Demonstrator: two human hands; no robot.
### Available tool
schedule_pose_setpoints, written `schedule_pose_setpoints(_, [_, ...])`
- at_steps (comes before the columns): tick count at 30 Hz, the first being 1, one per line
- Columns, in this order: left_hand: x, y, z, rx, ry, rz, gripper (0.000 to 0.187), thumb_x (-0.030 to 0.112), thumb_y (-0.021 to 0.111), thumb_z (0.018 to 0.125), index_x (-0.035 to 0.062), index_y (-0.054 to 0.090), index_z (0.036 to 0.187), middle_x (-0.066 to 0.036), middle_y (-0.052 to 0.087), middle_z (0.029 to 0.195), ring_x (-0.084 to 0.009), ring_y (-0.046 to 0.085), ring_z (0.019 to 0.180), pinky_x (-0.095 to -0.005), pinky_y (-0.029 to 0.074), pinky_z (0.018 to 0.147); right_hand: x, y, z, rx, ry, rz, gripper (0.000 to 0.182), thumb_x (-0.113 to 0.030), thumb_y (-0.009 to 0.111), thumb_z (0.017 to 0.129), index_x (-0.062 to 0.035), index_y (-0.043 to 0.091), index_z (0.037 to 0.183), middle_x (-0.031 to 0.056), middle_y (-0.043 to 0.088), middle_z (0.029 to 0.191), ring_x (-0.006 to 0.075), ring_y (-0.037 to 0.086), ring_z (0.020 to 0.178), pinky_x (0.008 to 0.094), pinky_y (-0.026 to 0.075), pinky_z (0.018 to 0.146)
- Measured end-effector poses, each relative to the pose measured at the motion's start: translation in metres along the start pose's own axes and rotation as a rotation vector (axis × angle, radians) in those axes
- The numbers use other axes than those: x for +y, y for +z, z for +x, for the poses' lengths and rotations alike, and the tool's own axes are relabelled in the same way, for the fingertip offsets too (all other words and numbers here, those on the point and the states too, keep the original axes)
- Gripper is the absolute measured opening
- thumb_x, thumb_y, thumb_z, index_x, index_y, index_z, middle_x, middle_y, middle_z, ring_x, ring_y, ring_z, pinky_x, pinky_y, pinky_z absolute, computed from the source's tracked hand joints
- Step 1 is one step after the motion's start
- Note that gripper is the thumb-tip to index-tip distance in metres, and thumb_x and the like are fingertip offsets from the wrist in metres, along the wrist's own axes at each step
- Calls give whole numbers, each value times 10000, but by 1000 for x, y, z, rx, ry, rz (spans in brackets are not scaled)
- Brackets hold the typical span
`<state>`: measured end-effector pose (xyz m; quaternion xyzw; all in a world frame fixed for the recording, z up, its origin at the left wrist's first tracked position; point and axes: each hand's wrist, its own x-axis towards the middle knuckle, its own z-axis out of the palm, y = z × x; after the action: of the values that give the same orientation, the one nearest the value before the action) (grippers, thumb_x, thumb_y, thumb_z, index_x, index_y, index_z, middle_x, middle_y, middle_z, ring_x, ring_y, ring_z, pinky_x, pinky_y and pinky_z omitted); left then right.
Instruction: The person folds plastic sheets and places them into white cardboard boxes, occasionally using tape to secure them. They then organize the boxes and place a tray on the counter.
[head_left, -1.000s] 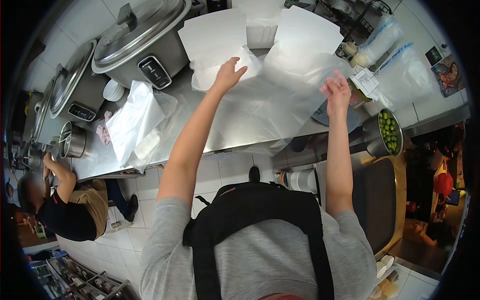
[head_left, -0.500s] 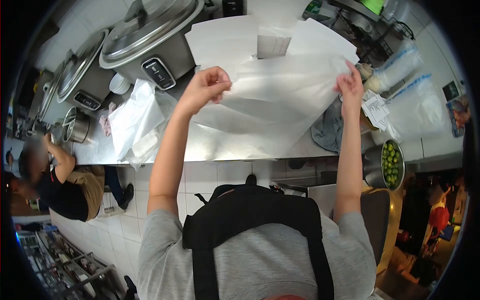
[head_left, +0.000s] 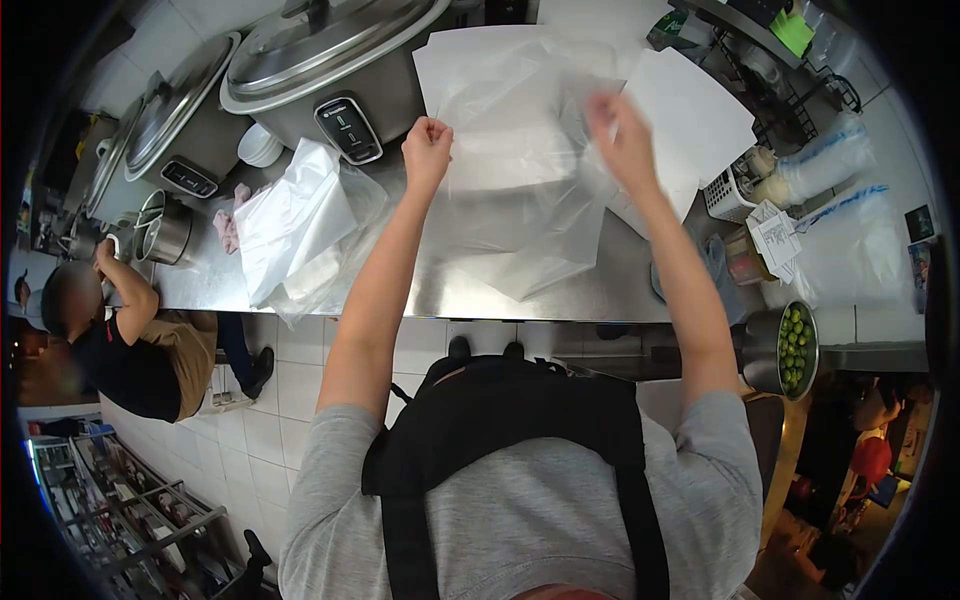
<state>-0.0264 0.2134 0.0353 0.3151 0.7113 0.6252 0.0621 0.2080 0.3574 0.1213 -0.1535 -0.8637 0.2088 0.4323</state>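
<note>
A translucent plastic bag (head_left: 515, 225) spreads over the steel counter and partly over white paper sheets (head_left: 690, 115). My left hand (head_left: 428, 153) is closed, its fingers pinched on the bag's left edge. Near the bag's upper right side is my right hand (head_left: 622, 135), smeared by motion, so its grip on the bag cannot be made out. To the left, a pile of white plastic bags (head_left: 300, 222) lies on the counter.
Large lidded cookers (head_left: 330, 90) stand at the back left, with stacked white bowls (head_left: 260, 146) beside them. At the right are a white basket (head_left: 727, 195) and a metal pot of green fruit (head_left: 765, 355). A co-worker (head_left: 130, 350) is at the far left.
My right hand has moved left, closer to my left hand. The bag, stretched wide between my hands before, now hangs narrower and looser. The view has shifted slightly.
</note>
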Motion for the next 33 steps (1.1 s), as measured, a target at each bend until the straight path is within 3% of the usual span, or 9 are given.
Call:
schedule_pose_setpoints(1, [-2, -2, 4, -1, 3, 26, 110, 99, 622, 800, 7, 560, 801, -22, 592, 652, -75, 538, 515, -227, 446, 440, -24, 3, -35, -236, 153, 80, 234, -142, 576, 840, -35, 570, 1048, 104, 593, 960, 218, 568, 837, 311, 453, 731])
schedule_pose_setpoints(3, [-4, -5, 10, -12, -2, 54, 114, 98, 620, 798, -1, 564, 800, -27, 590, 650, -78, 545, 525, -235, 462, 453, -41, 7, -101, -635, 6, -133, 249, -223, 580, 833, -29, 548, 987, 145, 585, 943, 307, 561, 933, 403, 455, 767])
schedule_pose_setpoints(9, [-13, 4, 27, -53, 68, 137, 145, 124, 631, 776, -3, 567, 806, -81, 596, 654, -206, 607, 543, -333, 489, 515, -30, 11, -178, -502, 316, -32, 239, -137, 627, 770, -24, 551, 967, 123, 555, 902, 312, 547, 873, 401, 449, 744])
schedule_pose_setpoints(12, [-12, 0, 28, -116, 16, 201, 234, 125, 649, 764, 6, 567, 948, -126, 625, 838, -270, 617, 773, -381, 486, 707, -29, 8, -186, -631, 522, -13, 239, -87, 641, 731, -35, 565, 951, 109, 540, 885, 298, 534, 872, 386, 444, 738])
schedule_pose_setpoints(14, [15, -21, 6, 69, 540, 331, 394, 105, 662, 751, 15, 524, 1109, -163, 573, 1082, -315, 524, 1022, -397, 412, 876, -25, 9, -192, -558, 328, -136, 233, -76, 652, 710, -43, 566, 924, 103, 539, 876, 287, 526, 885, 373, 441, 732])
schedule_pose_setpoints(15, [26, -36, -8, -15, 547, 327, 496, 77, 660, 739, 19, 478, 1196, -171, 491, 1217, -333, 445, 1123, -388, 359, 942, -26, 8, -191, -559, 335, -135, 233, -76, 652, 710, -43, 566, 924, 103, 539, 876, 287, 526, 885, 373, 441, 732])
schedule_pose_setpoints(20, [17, -86, -116, -625, 272, 313, 327, 46, 652, 731, 41, 592, 1052, -111, 606, 1036, -278, 585, 947, -337, 461, 829, -42, 11, -183, -473, 369, 105, 206, -82, 662, 693, -32, 545, 856, 107, 531, 863, 297, 523, 876, 378, 434, 734])
schedule_pose_setpoints(22, [16, -88, -147, -747, 354, 316, 337, 62, 678, 705, 38, 589, 1030, -119, 593, 1047, -295, 552, 986, -356, 456, 840, -42, 13, -187, -553, 374, 41, 224, -90, 662, 693, -31, 540, 871, 112, 531, 867, 298, 523, 879, 378, 432, 740])
schedule_pose_setpoints(33, [9, -59, -170, -789, 501, 399, 431, 144, 703, 685, 74, 563, 1087, -83, 538, 1123, -279, 489, 1043, -376, 401, 867, -51, 0, -203, -652, 212, -244, 133, -84, 616, 711, -36, 537, 806, 89, 530, 823, 295, 523, 818, 390, 403, 711])
